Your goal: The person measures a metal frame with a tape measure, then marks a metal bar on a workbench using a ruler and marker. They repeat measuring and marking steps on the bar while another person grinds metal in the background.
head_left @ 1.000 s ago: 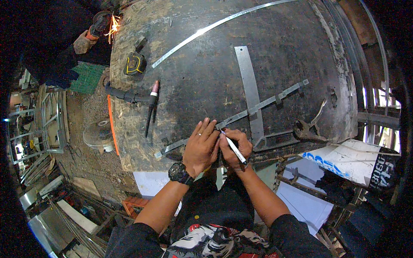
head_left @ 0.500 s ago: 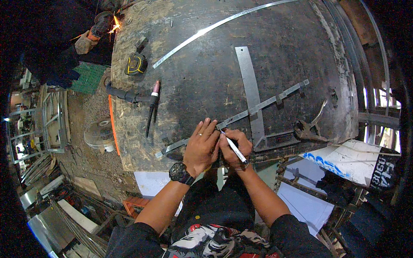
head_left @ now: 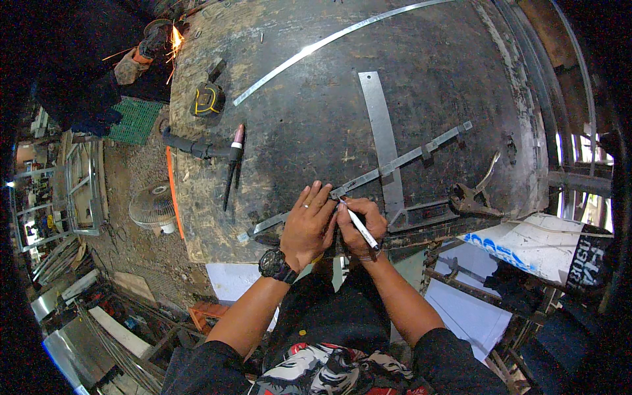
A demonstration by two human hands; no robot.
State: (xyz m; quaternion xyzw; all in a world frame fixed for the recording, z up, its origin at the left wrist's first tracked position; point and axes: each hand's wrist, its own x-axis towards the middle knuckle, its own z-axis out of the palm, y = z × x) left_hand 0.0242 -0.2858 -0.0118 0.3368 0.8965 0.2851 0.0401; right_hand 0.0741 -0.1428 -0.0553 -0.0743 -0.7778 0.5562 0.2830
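My left hand (head_left: 308, 220) lies with fingers stretched out across a narrow metal strip (head_left: 368, 176), near the table's front edge. Right beside it, my right hand (head_left: 373, 217) grips a white marker pen (head_left: 359, 227), its tip down at the strip by my left fingertips. The strip slants up to the right and has short pieces along it. It crosses the blade of a metal square (head_left: 376, 118), whose stock (head_left: 424, 216) lies along the front edge. My left palm hides part of the strip.
The dark worktable (head_left: 289, 138) also bears a tape measure (head_left: 206, 100), a TIG torch (head_left: 235, 158), a long thin metal strip (head_left: 316, 47) and locking pliers (head_left: 475, 199). At the far left, a co-worker's gloved hand (head_left: 130, 67) holds a sparking grinder (head_left: 157, 34). A fan (head_left: 151, 205) stands left.
My hands and the pen stay almost in place. The spray of sparks at the co-worker's grinder has changed shape.
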